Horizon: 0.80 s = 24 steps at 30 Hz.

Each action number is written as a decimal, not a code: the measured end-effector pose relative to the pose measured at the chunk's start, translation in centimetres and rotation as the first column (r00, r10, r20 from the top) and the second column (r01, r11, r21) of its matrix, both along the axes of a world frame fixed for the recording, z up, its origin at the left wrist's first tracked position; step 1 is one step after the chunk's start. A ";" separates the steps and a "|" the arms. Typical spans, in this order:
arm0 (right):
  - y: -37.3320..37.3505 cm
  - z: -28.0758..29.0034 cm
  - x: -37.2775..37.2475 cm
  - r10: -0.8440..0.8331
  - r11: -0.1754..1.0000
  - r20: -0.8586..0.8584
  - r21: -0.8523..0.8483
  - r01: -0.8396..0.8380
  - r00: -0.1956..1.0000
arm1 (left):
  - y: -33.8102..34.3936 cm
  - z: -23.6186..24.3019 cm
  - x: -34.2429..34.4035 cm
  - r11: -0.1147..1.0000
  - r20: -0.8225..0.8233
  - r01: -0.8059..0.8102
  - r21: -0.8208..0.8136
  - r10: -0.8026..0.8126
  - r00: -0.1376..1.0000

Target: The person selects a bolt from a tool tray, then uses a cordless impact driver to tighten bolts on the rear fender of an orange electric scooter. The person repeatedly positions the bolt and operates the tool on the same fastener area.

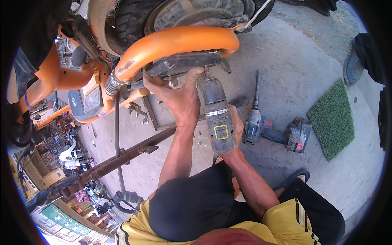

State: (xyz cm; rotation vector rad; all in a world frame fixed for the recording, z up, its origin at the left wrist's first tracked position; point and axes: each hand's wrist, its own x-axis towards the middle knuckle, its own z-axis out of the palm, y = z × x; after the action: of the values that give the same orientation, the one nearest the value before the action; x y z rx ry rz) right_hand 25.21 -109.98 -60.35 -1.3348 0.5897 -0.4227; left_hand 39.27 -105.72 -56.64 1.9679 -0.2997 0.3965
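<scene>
A cordless drill (220,122) points away from me, its nose up against the right end of a dark metal bar (183,62). My right hand (237,128) is wrapped around the drill; its far fingers are hidden behind the body. My left hand (179,100) grips the bar from below, thumb near the drill's tip and fingers at the bar's left part, a gap between them. Just above, the bar runs along a thick orange curved tube (175,41) of a vehicle frame. Behind the tube is a black tyre (134,22). What the drill's tip touches is too small to make out.
On the concrete to the right lie a second cordless power tool (255,126) with a long shaft and a green turf mat (334,118). A rusty metal bar (110,165) crosses at left. Another person's shoe (353,67) is at far right. Parked scooters (73,157) stand at far left.
</scene>
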 end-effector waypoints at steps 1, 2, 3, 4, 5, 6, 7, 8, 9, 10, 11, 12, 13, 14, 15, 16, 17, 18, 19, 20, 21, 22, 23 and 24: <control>0.0 0.1 0.0 0.004 1.000 0.008 0.004 -0.004 1.000 | 0.0 0.0 0.0 1.000 0.006 0.000 -0.001 0.000 1.000; 0.0 0.1 -0.1 0.008 1.000 0.015 0.008 -0.008 1.000 | -0.1 0.0 0.1 1.000 0.011 -0.001 -0.001 0.001 1.000; 0.0 0.2 -0.1 0.012 1.000 0.022 0.013 -0.013 1.000 | 0.0 0.0 0.1 1.000 0.016 -0.001 -0.001 0.001 1.000; 0.0 0.4 0.1 -0.015 1.000 0.035 -0.004 0.016 0.999 | 0.0 0.1 0.1 1.000 0.012 -0.001 0.001 0.001 1.000; 0.1 0.8 0.3 -0.045 0.999 0.047 -0.020 0.046 0.998 | -0.1 0.2 0.0 1.000 0.006 0.001 0.002 -0.001 1.000; 0.1 1.0 0.4 -0.074 0.996 0.059 -0.036 0.077 0.995 | -0.1 0.2 0.0 1.000 0.001 0.003 0.002 -0.003 1.000; 0.1 0.9 0.4 -0.063 0.996 0.066 -0.052 0.066 0.996 | 0.0 0.2 -0.1 1.000 0.000 -0.005 0.007 0.005 1.000; 0.2 0.8 0.3 -0.053 0.996 0.074 -0.068 0.058 0.996 | -0.1 0.2 -0.1 1.000 0.000 -0.011 0.010 0.011 1.000; 0.2 0.6 0.3 -0.043 0.995 0.082 -0.085 0.050 0.996 | -0.1 0.2 -0.1 1.000 0.000 -0.018 0.013 0.018 1.000; 0.1 0.6 0.3 -0.046 0.995 0.090 -0.083 0.053 0.995 | -0.1 0.2 -0.1 1.000 -0.001 -0.015 0.004 0.015 1.000; 0.1 0.5 0.3 -0.049 0.995 0.097 -0.080 0.057 0.994 | 0.0 0.1 0.0 1.000 -0.004 -0.012 -0.003 0.012 1.000; 0.1 0.4 0.2 -0.052 0.995 0.103 -0.078 0.060 0.993 | 0.0 0.1 0.0 1.000 -0.006 -0.009 -0.011 0.009 1.000; 0.2 0.1 0.1 -0.050 0.997 0.105 -0.049 0.056 0.993 | 0.1 0.2 0.0 0.999 -0.036 0.008 -0.044 -0.010 0.999; 0.2 -0.3 0.0 -0.049 0.998 0.106 -0.019 0.052 0.993 | 0.3 0.4 -0.2 0.997 -0.065 0.026 -0.076 -0.031 0.997; 0.1 -0.5 -0.2 -0.049 0.999 0.108 0.011 0.048 0.993 | 0.4 0.6 -0.4 0.993 -0.094 0.043 -0.108 -0.053 0.994; -0.1 -0.5 -0.3 -0.036 0.999 0.099 0.001 0.036 0.994 | 0.4 1.0 -0.6 0.992 -0.136 0.044 -0.119 -0.060 0.989; -0.4 -0.6 -0.3 -0.023 1.000 0.094 -0.009 0.024 0.995 | 0.6 0.9 -0.6 0.991 -0.127 0.034 -0.126 -0.051 0.991; -0.6 -0.6 -0.2 -0.011 1.000 0.088 -0.019 0.013 0.996 | 1.1 0.6 -0.4 0.991 -0.119 0.025 -0.133 -0.041 0.992; -1.0 -0.3 -0.2 -0.007 0.998 0.089 -0.065 0.013 0.996 | 1.4 0.2 -0.2 0.990 -0.110 0.016 -0.141 -0.032 0.993; -1.3 0.4 -0.2 0.001 0.994 0.088 -0.105 0.009 0.996 | 1.6 0.1 -0.1 0.988 -0.122 0.025 -0.153 -0.044 0.992; -1.4 0.7 -0.2 0.009 0.990 0.088 -0.144 0.004 0.996 | 1.6 0.2 -0.1 0.988 -0.100 0.021 -0.154 -0.037 0.994; -1.3 0.7 -0.1 0.000 0.978 0.080 -0.206 0.017 0.997 | 1.3 0.4 -0.3 0.988 -0.078 0.017 -0.156 -0.030 0.996; -1.1 0.5 -0.1 -0.013 0.963 0.069 -0.267 0.031 0.998 | 1.2 0.3 -0.4 0.987 -0.060 0.016 -0.157 -0.026 0.998; -1.0 0.2 0.0 -0.026 0.944 0.059 -0.327 0.044 0.998 | 1.5 -0.1 -0.1 0.993 -0.028 0.013 -0.116 -0.017 0.999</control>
State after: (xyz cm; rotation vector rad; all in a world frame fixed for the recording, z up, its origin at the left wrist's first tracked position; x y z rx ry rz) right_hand 25.22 -110.97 -60.10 -1.6277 0.5127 -0.6037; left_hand 39.14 -104.23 -56.73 1.8549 -0.2668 0.3671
